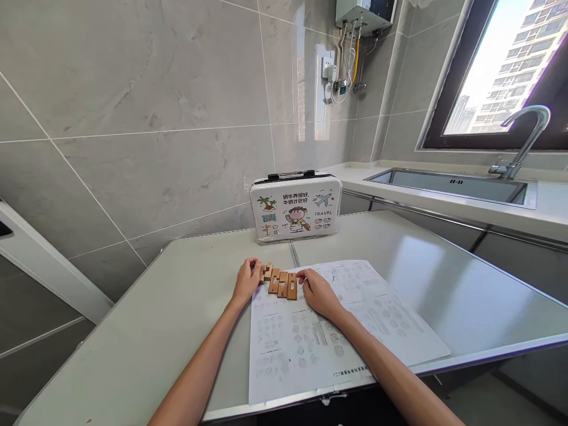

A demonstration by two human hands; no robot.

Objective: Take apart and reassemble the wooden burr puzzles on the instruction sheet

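A short row of small brown wooden puzzle pieces with cut-out notches and slots lies on the printed paper sheet. Some pieces carry a dark letter mark; one reads "E". At the row's left end, my left hand is closed with its fingertips at the leftmost wooden piece, partly hiding it. My right hand rests on the sheet by the right end, fingers loosely bent and apart. Its fingertips are close beside the slotted piece; whether they touch it is hard to tell.
A white cartoon-printed case with a black handle stands upright at the back of the folding table. A counter with a sink and faucet is at the right, below a window. A tiled wall rises behind.
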